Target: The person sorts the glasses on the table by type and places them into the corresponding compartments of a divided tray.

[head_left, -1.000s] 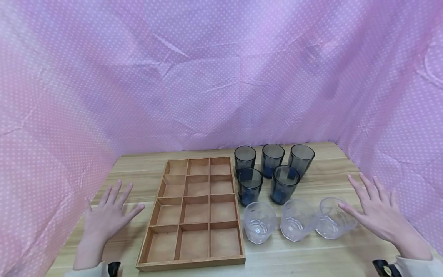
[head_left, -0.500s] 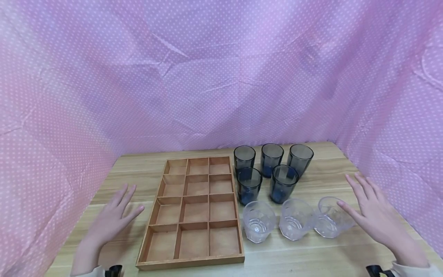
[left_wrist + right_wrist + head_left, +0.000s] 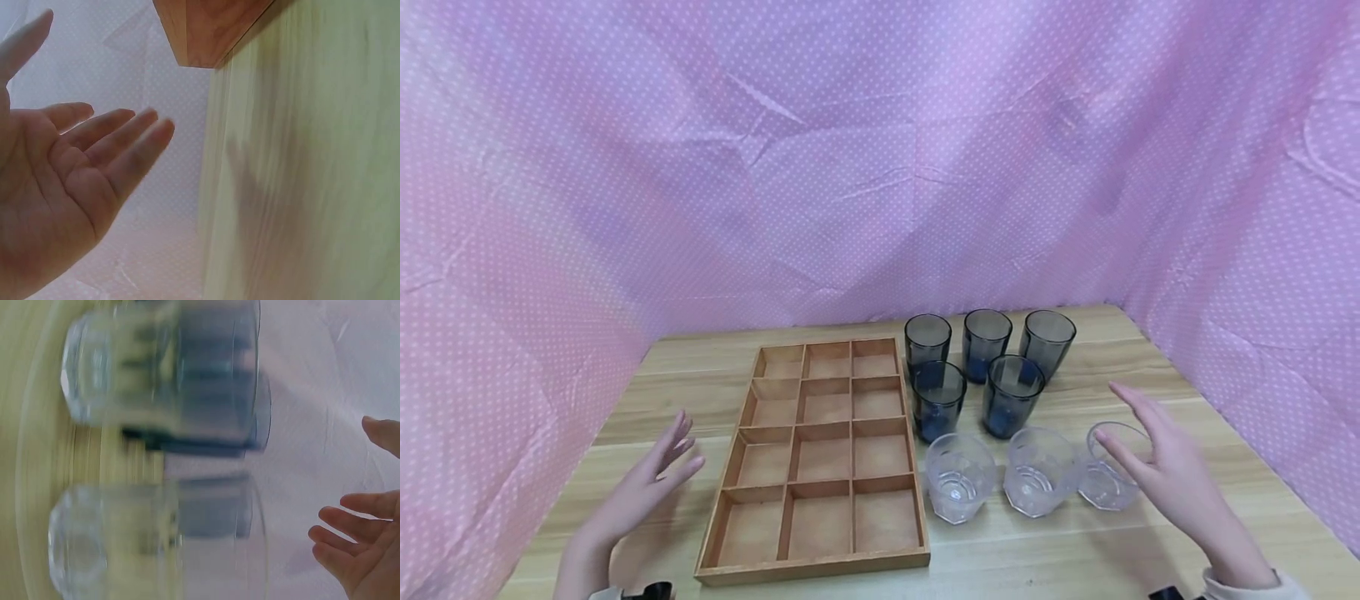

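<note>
My left hand (image 3: 636, 492) hovers over the table left of a wooden tray (image 3: 812, 573) divided into several compartments, its fingers loosely extended and holding nothing. In the left wrist view the left palm (image 3: 56, 200) faces the tray's corner (image 3: 200, 37). My right hand (image 3: 1165, 467) is at the rightmost clear glass (image 3: 1105, 487), partly covering it in the head view, thumb and fingers spread apart. Whether it touches that glass cannot be told. The right wrist view shows the right fingers (image 3: 350, 540) apart from two clear glasses, the nearer one (image 3: 156, 544) at the bottom.
Two more clear glasses, one left (image 3: 960, 483) and one middle (image 3: 1037, 475), stand in the front row. Behind them are several dark blue-grey glasses (image 3: 1011, 400), close to the tray's right side. A pink dotted cloth (image 3: 880, 167) surrounds the wooden table (image 3: 692, 367).
My right hand has moved left and turned edge-on towards the rightmost clear glass. The left hand has also turned, its palm now facing the tray.
</note>
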Available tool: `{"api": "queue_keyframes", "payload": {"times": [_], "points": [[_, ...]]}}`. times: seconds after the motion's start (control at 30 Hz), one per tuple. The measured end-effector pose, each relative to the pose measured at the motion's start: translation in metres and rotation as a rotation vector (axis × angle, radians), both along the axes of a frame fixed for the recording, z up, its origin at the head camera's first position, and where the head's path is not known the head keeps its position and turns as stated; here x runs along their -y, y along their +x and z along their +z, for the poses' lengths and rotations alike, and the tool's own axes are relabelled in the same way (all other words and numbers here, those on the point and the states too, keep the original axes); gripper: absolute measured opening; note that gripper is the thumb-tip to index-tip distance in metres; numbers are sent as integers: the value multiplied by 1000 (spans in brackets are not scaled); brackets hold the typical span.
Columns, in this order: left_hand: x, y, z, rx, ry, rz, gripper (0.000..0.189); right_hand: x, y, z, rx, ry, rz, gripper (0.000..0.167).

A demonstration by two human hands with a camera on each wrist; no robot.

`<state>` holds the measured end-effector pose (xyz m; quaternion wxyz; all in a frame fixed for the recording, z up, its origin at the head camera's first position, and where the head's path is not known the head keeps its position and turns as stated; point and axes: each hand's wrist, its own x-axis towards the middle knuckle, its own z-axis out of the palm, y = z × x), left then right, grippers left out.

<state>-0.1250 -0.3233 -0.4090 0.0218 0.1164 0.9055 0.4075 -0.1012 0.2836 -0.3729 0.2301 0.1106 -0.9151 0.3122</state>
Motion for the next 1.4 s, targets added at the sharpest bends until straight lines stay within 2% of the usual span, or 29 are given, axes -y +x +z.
{"api": "queue_keyframes", "payload": {"times": [0.13, 0.2, 0.27, 0.47, 0.6, 0.73, 0.9, 1.2, 1.4], "points": [[1, -1, -5, 28, 174, -63, 73, 16, 0, 1, -32, -75, 41, 61], [2, -1, -8, 48, 272, -106, 69, 23, 2, 0, -19, -136, 67, 58], [2, -2, -10, 56, 327, -142, 65, 30, 4, 0, 16, -200, 99, 55], [5, -3, -14, 57, 383, -252, 56, 46, 6, -2, 103, -377, 209, 47], [4, -2, -17, 112, 381, -249, 55, 58, 8, -5, 153, -455, 240, 48], [4, -1, -20, 134, 378, -260, 53, 69, 9, -10, 188, -493, 259, 53], [4, -2, -23, 138, 403, -305, 53, 84, 11, -13, 216, -482, 257, 56], [3, -1, -26, 152, 348, -287, 54, 107, 13, -15, 247, -415, 217, 62], [3, -2, -29, 150, 367, -299, 52, 117, 15, -15, 304, -340, 184, 69]]}}
